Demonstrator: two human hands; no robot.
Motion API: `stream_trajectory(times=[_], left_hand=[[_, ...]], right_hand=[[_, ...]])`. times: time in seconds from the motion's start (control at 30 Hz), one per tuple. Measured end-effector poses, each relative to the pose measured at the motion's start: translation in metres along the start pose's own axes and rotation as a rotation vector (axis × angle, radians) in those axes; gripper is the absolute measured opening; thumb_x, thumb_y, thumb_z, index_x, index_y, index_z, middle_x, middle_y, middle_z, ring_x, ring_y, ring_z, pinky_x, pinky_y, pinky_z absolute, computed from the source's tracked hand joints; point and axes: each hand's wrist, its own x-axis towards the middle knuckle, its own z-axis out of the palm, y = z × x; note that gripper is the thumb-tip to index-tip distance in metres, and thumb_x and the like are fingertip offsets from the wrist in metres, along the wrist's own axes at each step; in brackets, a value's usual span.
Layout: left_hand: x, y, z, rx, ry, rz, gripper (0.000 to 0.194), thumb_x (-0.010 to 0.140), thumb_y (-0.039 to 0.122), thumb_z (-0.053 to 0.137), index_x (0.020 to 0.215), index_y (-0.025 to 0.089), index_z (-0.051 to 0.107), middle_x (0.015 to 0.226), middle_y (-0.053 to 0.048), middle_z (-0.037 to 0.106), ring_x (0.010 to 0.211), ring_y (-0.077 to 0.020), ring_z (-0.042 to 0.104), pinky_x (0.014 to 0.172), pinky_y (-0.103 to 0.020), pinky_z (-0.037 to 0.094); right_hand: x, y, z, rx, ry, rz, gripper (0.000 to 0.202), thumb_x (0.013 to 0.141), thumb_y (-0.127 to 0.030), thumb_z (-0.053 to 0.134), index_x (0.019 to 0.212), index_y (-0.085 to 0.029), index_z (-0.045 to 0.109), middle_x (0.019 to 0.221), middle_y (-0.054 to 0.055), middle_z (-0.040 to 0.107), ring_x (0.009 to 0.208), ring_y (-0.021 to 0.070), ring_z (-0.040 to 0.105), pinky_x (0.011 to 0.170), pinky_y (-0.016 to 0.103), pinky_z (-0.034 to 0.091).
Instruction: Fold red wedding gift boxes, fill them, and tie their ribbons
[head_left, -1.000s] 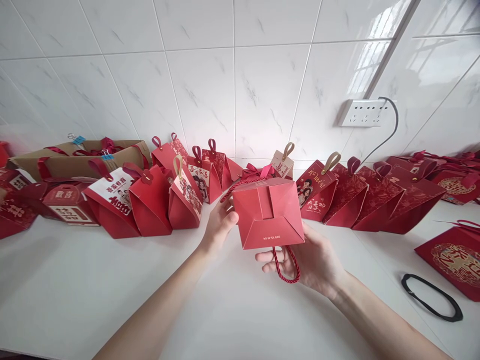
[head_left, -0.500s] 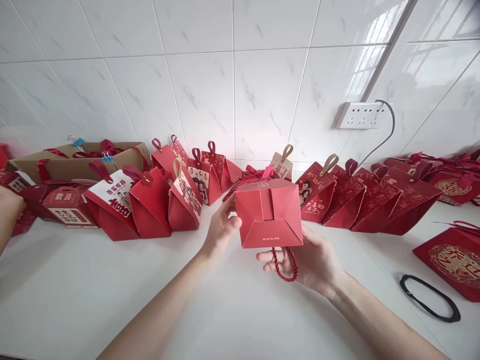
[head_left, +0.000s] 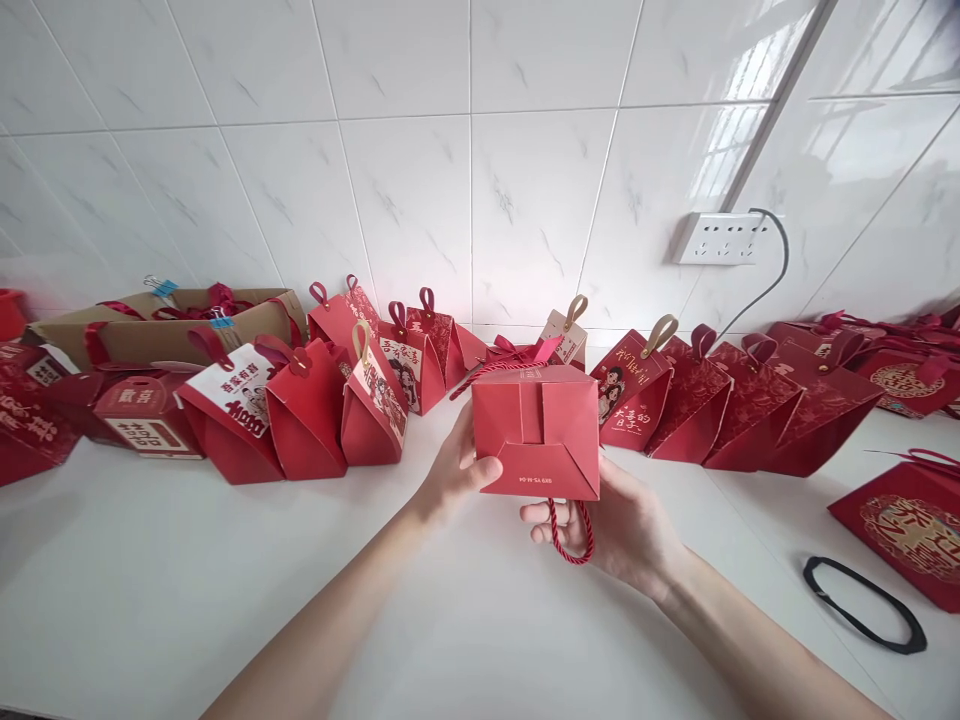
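Both hands point(head_left: 459, 468) point(head_left: 626, 520) pinch the red box point(head_left: 537, 430) between them, its base facing the camera; below it hangs a rope loop point(head_left: 573, 535), above the worktop point(head_left: 450, 630).

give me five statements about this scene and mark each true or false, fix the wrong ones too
1. The left hand and the right hand both hold the red gift box. True.
2. The black band lies in the cardboard box. False: the black band lies on the white table, at the right.
3. The flap-folded side of the red gift box faces the camera. True.
4. The red rope loop hangs above the red gift box. False: the red rope loop hangs below it, by the right hand's fingers.
5. A grey cable runs from the power strip on the wall. True.
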Motion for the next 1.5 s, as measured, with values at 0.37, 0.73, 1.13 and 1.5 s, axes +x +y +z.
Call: stream_trajectory(times=[0.37, 0.73, 1.13, 1.5], left_hand=[[0.001, 0.003, 0.003, 0.003, 0.031, 0.011, 0.073, 0.074, 0.055, 0.062, 0.135, 0.022, 0.038, 0.118, -0.013, 0.06, 0.108, -0.0309, 0.056, 0.086, -0.04, 0.048], [0.002, 0.002, 0.005, 0.01, 0.074, 0.018, 0.076, 0.071, 0.055, 0.065, 0.133, 0.023, 0.035, 0.132, -0.014, 0.049, 0.117, -0.0318, 0.05, 0.092, -0.043, 0.045], [0.002, 0.01, 0.011, 0.027, 0.089, 0.062, 0.068, 0.072, 0.046, 0.068, 0.128, 0.023, 0.037, 0.126, -0.013, 0.054, 0.114, -0.0306, 0.053, 0.089, -0.041, 0.047], [0.001, 0.002, 0.007, 0.131, 0.063, 0.099, 0.055, 0.074, 0.046, 0.066, 0.12, 0.022, 0.047, 0.116, -0.011, 0.06, 0.109, -0.0286, 0.057, 0.087, -0.039, 0.049]], right_hand=[[-0.002, -0.002, 0.001, -0.058, 0.023, 0.015, 0.056, 0.083, -0.052, 0.052, 0.131, -0.026, 0.043, 0.104, 0.01, 0.069, 0.078, 0.0234, 0.07, 0.063, 0.03, 0.047], [-0.002, -0.004, 0.002, -0.066, 0.033, -0.007, 0.041, 0.079, -0.054, 0.055, 0.102, -0.021, 0.058, 0.084, 0.008, 0.069, 0.066, 0.0208, 0.067, 0.065, 0.031, 0.048], [0.001, -0.002, -0.004, -0.065, -0.007, -0.07, 0.045, 0.077, -0.059, 0.058, 0.101, -0.021, 0.057, 0.082, 0.007, 0.066, 0.07, 0.0182, 0.065, 0.065, 0.029, 0.052], [0.002, 0.0, -0.009, -0.05, 0.031, -0.13, 0.045, 0.074, -0.063, 0.06, 0.096, -0.023, 0.059, 0.072, 0.001, 0.061, 0.063, 0.0136, 0.059, 0.068, 0.028, 0.053]])
